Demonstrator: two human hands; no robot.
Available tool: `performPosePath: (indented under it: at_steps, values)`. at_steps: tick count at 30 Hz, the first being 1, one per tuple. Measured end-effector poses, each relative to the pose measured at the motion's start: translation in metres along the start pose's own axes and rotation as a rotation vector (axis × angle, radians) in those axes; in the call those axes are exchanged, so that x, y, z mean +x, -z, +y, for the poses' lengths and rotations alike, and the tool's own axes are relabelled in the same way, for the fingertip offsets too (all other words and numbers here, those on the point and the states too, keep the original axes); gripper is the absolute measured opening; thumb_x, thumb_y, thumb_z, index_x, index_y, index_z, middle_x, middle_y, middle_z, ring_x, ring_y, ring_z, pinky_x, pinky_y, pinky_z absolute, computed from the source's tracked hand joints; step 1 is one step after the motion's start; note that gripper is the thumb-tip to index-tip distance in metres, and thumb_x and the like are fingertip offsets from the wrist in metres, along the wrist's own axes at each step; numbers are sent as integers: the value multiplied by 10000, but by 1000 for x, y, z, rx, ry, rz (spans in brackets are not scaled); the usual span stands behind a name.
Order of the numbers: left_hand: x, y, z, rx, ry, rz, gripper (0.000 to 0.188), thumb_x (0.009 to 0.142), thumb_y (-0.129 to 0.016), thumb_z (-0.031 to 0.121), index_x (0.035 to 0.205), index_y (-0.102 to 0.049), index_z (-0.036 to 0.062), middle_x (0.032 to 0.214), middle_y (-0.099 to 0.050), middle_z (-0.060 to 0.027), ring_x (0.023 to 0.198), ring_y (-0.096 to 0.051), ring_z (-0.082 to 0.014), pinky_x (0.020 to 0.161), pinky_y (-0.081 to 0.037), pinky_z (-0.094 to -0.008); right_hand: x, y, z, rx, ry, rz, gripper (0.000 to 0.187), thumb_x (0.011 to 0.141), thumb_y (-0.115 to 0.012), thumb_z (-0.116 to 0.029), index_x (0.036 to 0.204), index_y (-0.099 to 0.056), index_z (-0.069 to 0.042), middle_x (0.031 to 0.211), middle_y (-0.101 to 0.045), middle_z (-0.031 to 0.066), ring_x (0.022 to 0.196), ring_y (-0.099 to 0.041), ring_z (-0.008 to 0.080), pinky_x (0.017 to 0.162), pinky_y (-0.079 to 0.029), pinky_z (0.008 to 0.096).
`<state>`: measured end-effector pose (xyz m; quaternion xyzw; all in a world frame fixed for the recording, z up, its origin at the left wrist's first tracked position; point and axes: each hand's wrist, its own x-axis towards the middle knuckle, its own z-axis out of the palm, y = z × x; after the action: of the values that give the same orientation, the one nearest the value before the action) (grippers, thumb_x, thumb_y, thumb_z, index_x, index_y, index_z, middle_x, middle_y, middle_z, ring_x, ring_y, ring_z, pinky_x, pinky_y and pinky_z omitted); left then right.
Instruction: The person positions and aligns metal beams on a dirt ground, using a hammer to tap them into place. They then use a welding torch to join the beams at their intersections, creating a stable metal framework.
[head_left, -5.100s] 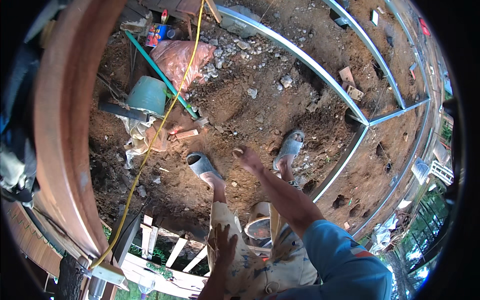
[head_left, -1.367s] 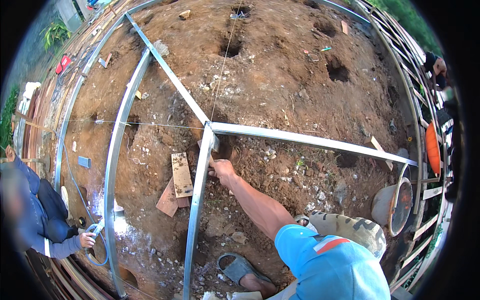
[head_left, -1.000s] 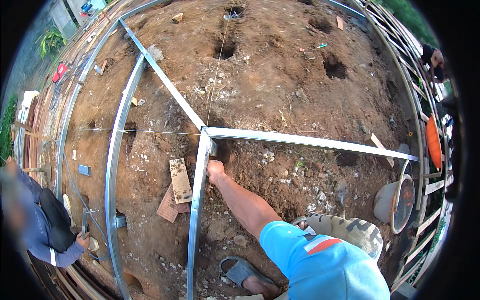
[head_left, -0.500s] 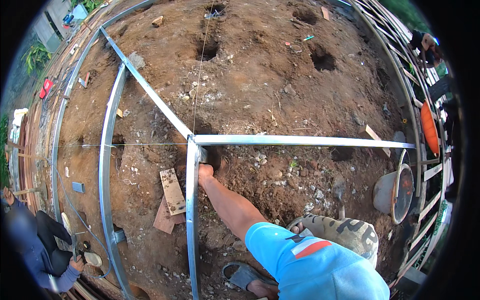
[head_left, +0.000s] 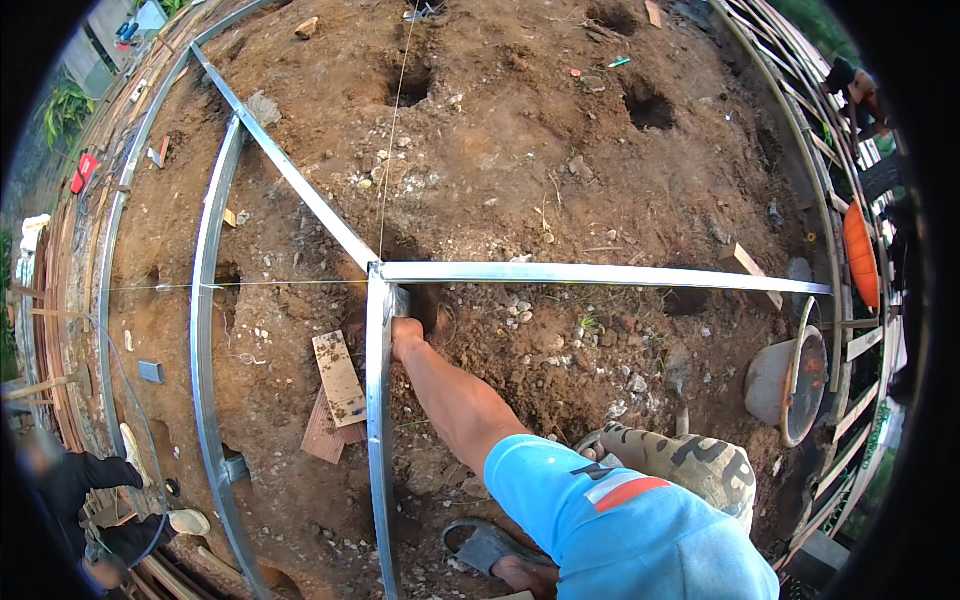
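Note:
My right hand (head_left: 405, 334) reaches in under the corner of a silvery metal frame, at the end of a bare forearm with a light blue sleeve. It is closed around a short metal post (head_left: 401, 300) beside a hole in the soil; the fingertips are hidden. One metal bar (head_left: 600, 273) runs right from this corner, another metal bar (head_left: 381, 430) comes toward me, and a diagonal metal bar (head_left: 290, 180) goes to the far left. A thin string (head_left: 399, 110) passes above the corner. My left hand is out of view.
Boards (head_left: 341, 380) lie left of the near bar. A bucket (head_left: 770, 382) stands tipped at right, near a trowel-like tool (head_left: 681, 400). Holes (head_left: 648, 108) pit the soil. A co-worker (head_left: 90, 490) is at lower left, another person (head_left: 865, 100) at far right.
The view has shifted slightly, while my right hand stays at the post under the corner. At lower left the co-worker has changed posture, and the hands once near the frame have moved away.

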<state>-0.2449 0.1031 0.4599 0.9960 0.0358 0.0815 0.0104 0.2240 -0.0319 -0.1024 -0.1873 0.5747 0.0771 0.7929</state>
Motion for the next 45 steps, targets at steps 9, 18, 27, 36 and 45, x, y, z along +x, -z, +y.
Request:
performPosePath:
  at_steps: [9, 18, 27, 36, 45]
  values:
    - [-1, 2, 3, 11, 22, 0, 363, 915, -733, 245, 1124, -722, -51, 1082, -733, -233, 978, -687, -401, 903, -546, -477, 12, 2, -1, -94, -13, 32, 242, 901, -646, -141, 992, -723, 70, 1027, -737, 220, 839, -704, 334, 727, -539, 458]
    - [-2, 3, 4, 8, 53, 5, 378, 932, -717, 262, 1131, -719, -60, 1080, -727, -243, 984, -678, -411, 911, -537, -487, 5, 2, -3, -174, 72, 32, 185, 900, -621, -89, 934, -719, 63, 963, -724, 230, 816, -695, 341, 688, -523, 461]
    - [-12, 3, 4, 16, 101, 15, 395, 949, -700, 278, 1138, -715, -69, 1078, -722, -253, 989, -669, -421, 919, -528, -497, -126, 75, -52, -244, 130, -287, 306, 1041, -509, -44, 1334, -546, 35, 1175, -639, 162, 909, -684, 239, 694, -623, 358]
    - [-27, -2, 11, 21, 172, 105, 284, 942, -706, 182, 1078, -726, -67, 1057, -727, -251, 985, -665, -430, 921, -522, -508, -181, 85, -67, -438, 385, -336, 290, 1019, -650, -241, 1260, -623, -81, 871, -668, 31, 655, -600, 107, 557, -452, 254]
    - [-30, 3, 12, -29, 230, 98, 390, 956, -730, 298, 1071, -724, -74, 1113, -718, -246, 1050, -647, -413, 987, -492, -522, -209, 125, -37, -331, 536, -283, 193, 1047, -587, -139, 1191, -620, -15, 942, -677, 46, 726, -607, 104, 608, -521, 278]
